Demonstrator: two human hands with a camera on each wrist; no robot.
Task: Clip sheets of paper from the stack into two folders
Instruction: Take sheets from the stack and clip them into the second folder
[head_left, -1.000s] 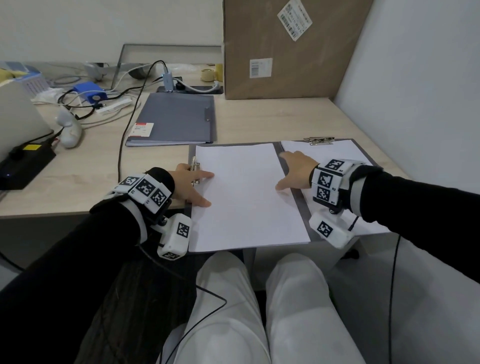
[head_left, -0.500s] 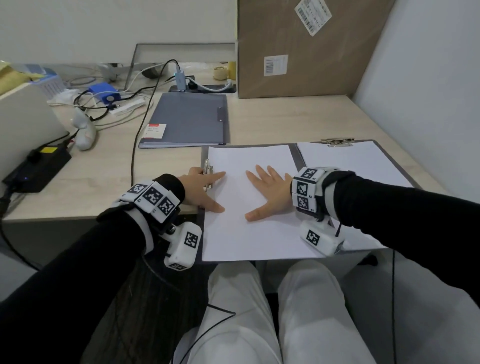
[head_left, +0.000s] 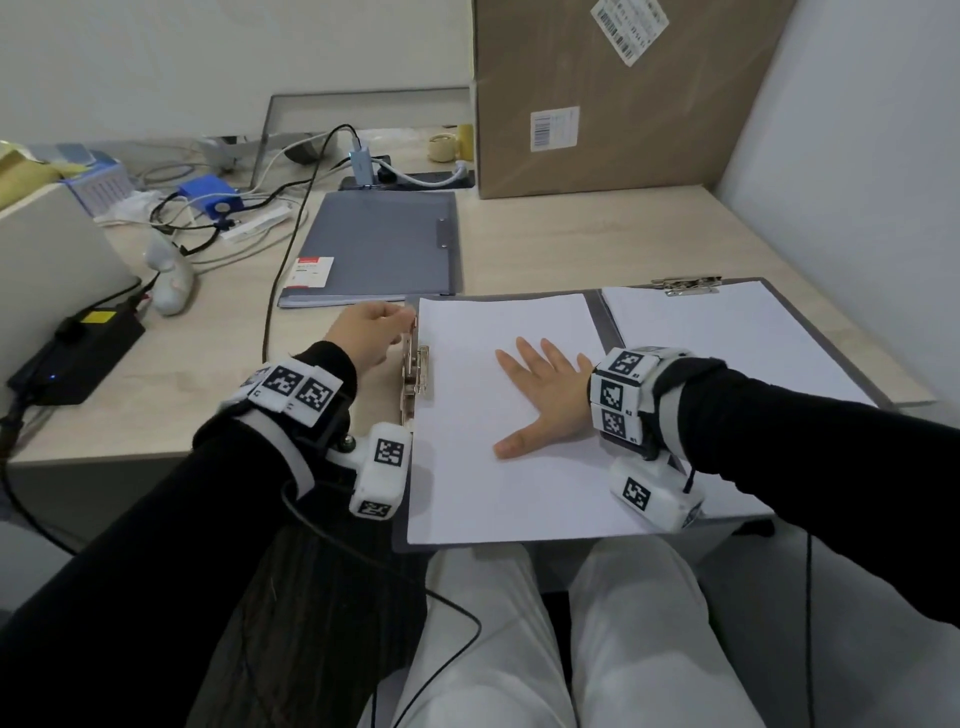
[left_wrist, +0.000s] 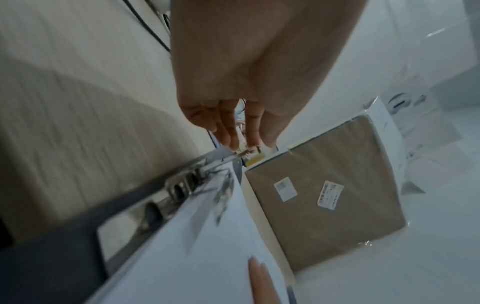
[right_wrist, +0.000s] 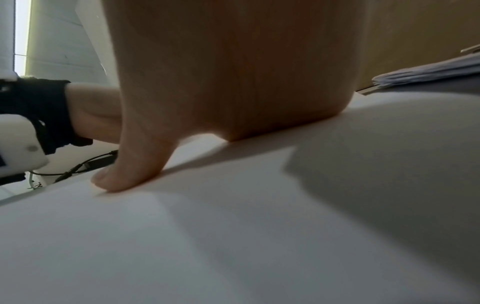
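An open grey folder (head_left: 597, 317) lies at the desk's front edge. A white sheet (head_left: 493, 488) covers its left half. My right hand (head_left: 540, 395) lies flat on that sheet, fingers spread, pressing it down; the right wrist view shows the thumb (right_wrist: 124, 174) on the paper (right_wrist: 233, 226). My left hand (head_left: 402, 317) pinches the raised lever of the metal clip (head_left: 415, 369) at the folder's left edge, with fingertips (left_wrist: 233, 139) on the lever. The paper stack (head_left: 727, 332) sits on the right half under a second clip (head_left: 685, 285). A closed grey folder (head_left: 379, 249) lies farther back.
A large cardboard box (head_left: 597, 93) stands at the back against the right wall. Cables (head_left: 291, 234), a blue device (head_left: 210, 195) and a black power brick (head_left: 72, 353) crowd the left of the desk. The open folder overhangs the front edge above my knees.
My right hand slid left from the folder's spine onto the middle of the sheet and flattened. My left hand left the sheet's edge and took hold of the clip lever, raising it.
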